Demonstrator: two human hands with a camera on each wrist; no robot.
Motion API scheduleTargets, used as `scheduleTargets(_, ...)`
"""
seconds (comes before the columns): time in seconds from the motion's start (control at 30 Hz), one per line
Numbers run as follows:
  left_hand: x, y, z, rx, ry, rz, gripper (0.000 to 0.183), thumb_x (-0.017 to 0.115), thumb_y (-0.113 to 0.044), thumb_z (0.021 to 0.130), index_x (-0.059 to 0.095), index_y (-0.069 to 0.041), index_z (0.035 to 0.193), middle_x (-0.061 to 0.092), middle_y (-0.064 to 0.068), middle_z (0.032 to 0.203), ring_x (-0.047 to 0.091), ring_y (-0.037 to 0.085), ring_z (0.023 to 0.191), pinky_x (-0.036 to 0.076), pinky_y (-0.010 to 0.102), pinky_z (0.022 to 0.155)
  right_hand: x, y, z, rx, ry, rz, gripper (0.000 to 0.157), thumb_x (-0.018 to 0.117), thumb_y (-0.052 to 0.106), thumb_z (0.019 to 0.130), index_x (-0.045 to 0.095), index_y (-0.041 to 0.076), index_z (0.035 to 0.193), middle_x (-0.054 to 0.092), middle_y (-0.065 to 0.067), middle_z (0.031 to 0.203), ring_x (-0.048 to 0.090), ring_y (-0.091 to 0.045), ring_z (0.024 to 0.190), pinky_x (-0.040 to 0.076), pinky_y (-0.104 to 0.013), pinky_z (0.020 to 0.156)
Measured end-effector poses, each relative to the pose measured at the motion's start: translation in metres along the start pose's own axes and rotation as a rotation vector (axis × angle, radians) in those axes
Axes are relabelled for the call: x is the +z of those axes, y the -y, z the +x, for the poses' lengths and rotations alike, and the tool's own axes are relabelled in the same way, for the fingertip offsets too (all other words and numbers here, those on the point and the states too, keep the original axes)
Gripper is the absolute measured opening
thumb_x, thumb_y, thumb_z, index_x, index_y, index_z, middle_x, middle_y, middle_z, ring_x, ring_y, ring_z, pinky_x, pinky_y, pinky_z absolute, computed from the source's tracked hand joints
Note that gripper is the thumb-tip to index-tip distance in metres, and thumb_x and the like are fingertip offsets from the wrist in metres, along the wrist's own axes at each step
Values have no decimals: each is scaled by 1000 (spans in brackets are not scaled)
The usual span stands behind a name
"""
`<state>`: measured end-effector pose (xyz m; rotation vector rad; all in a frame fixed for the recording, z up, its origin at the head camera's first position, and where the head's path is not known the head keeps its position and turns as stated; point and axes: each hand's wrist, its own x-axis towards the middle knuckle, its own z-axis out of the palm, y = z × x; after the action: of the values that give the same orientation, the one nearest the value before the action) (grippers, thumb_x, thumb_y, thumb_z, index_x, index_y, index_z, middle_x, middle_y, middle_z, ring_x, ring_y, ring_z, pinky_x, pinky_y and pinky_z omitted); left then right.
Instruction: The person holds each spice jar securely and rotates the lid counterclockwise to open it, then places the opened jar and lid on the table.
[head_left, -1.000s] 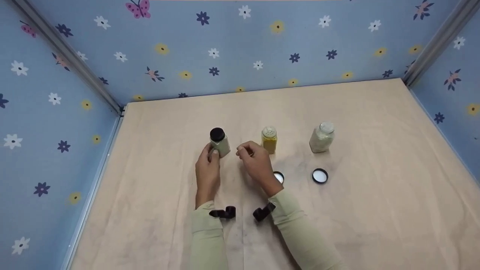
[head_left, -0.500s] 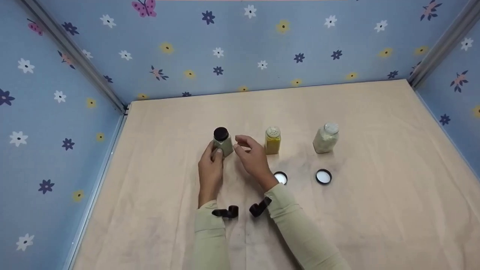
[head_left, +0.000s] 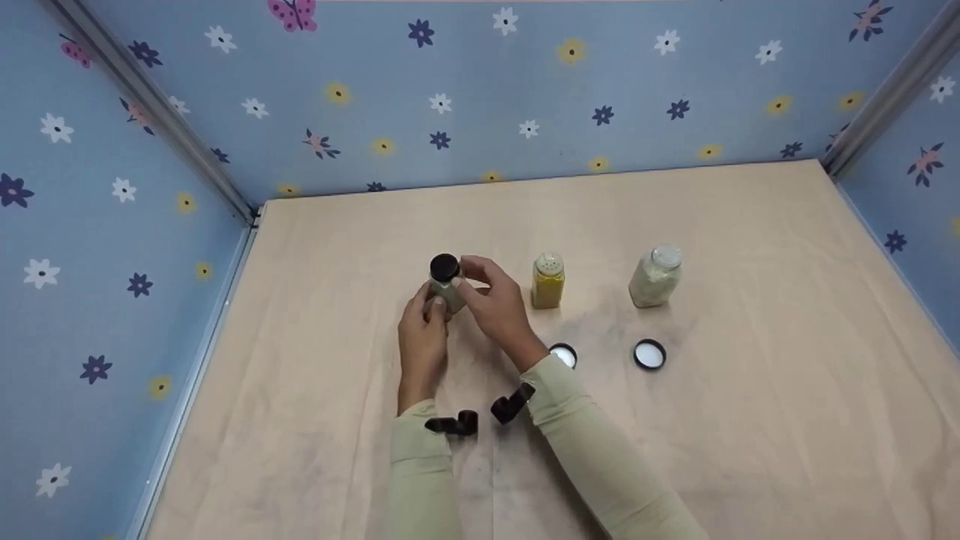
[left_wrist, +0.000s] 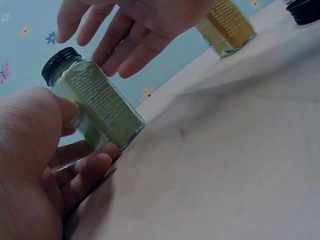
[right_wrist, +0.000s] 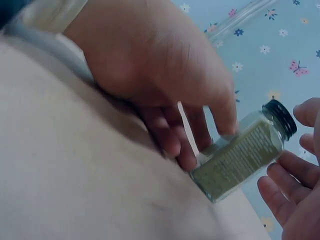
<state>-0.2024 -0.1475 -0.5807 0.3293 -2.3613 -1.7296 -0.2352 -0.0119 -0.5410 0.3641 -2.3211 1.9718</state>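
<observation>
A square glass spice jar [left_wrist: 107,102] with pale green powder stands on the cloth, its ribbed black lid [head_left: 445,267] on. My left hand [head_left: 422,337] grips its lower body, thumb on one side and fingers round the other. Close to the lid is my right hand [head_left: 499,304], its fingers relaxed and spread beside the jar's neck. In the left wrist view, a gap shows between those fingers and the lid [left_wrist: 59,62]. To the right, a jar of yellow powder [head_left: 547,291] stands with a perforated shaker top.
Farther right stands a third jar [head_left: 652,281] with whitish contents and a pale top. Two black lids with white insides lie upturned nearer me: one lid [head_left: 649,355] at the right, the other lid [head_left: 564,354] by my right sleeve. Flowered blue panels [head_left: 525,90] border the table.
My right hand has moved left from beside the yellow jar to the black lid, its fingers opening. My left hand keeps its hold on the green jar. The head view has shifted slightly.
</observation>
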Motion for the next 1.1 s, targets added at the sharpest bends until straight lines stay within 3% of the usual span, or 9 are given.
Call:
scheduleTargets(0.1,0,0,0,-16,-9,-18,45,49,-26,107,46,-12,150,58,4,120,61,18,85,50,35,73,2,2,1,5,3,-11,43,67,26,97,59,8,135,66,-2,126,60,-20,119,52,-33,92)
scheduleTargets(0.33,0,1,0,-15,-7,-62,41,50,-24,107,48,-13,147,60,2,129,64,15,97,53,34,77,2,3,3,2,11,-48,43,69,28,96,60,11,135,66,0,125,61,-13,116,53,-31,90)
scheduleTargets(0.5,-1,0,-1,-15,-8,-57,38,51,-27,107,51,-18,143,59,1,130,65,15,97,54,34,77,2,2,4,-18,28,-56,38,71,31,95,63,16,130,65,6,124,60,-8,114,53,-29,89)
scheduleTargets(0.83,-1,1,-1,-13,4,-59,41,50,-30,107,51,-19,146,59,0,135,65,15,99,54,35,80,4,-2,8,-47,10,-64,35,73,29,94,66,15,124,66,4,118,62,-14,109,54,-31,83)
scheduleTargets(1.1,0,1,-2,-20,5,-58,44,49,-30,107,48,-19,150,67,2,111,64,19,87,52,34,73,1,-4,8,-92,33,-146,38,66,30,99,63,12,132,64,-1,120,61,-12,109,54,-30,83)
